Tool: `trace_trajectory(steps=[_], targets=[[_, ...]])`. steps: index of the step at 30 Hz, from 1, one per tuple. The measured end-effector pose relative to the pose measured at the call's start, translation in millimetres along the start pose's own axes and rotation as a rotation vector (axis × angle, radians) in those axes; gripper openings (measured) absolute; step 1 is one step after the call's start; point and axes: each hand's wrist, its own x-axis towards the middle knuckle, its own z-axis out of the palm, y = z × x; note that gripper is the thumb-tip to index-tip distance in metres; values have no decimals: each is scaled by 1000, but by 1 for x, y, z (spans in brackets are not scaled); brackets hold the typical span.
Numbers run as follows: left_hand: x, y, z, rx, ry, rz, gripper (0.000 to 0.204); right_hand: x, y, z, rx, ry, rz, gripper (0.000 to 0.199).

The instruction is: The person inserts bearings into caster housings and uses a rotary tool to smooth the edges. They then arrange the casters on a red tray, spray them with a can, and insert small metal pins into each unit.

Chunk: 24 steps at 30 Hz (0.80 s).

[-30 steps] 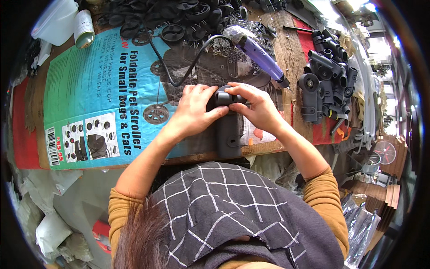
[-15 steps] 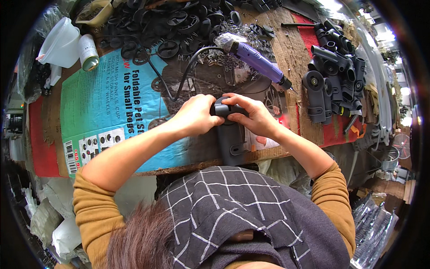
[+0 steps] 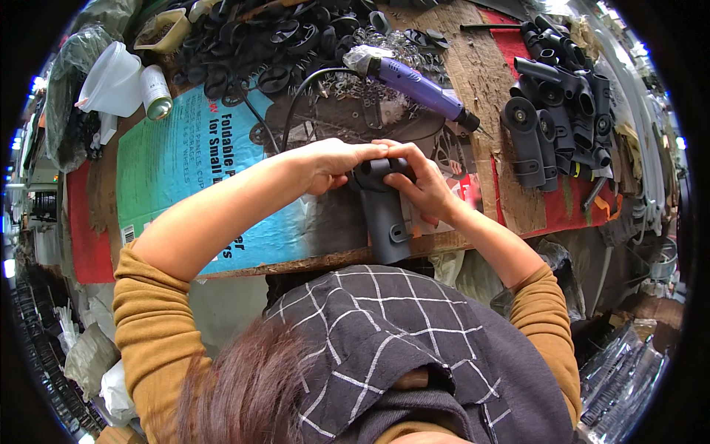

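Observation:
A dark grey plastic tube-shaped part stands on the workbench, its lower end at the bench's front edge. My left hand grips its top from the left. My right hand holds the top from the right, fingers curled over a round black piece at the end. Both forearms in mustard sleeves reach up from below. My head and a checked dark shawl fill the lower middle.
A purple power tool with a black cable lies behind the hands. Black plastic rings heap at the back. Several dark grey parts lie at the right. A white funnel and a spray can stand at the left on turquoise cardboard.
The view has shifted, so the bench sits higher and my left arm shows more. Both hands stay on the top of the grey part, with slight finger movement.

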Motion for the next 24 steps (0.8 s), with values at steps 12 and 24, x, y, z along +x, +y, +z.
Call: trace_trajectory(steps=[12, 24], targets=[[-88, -32, 19, -240, -138, 763, 51, -26, -94, 1, 609, -2, 461, 62], [-73, -54, 29, 323, 548, 1371, 48, -23, -118, 22, -366, 20, 122, 39]])
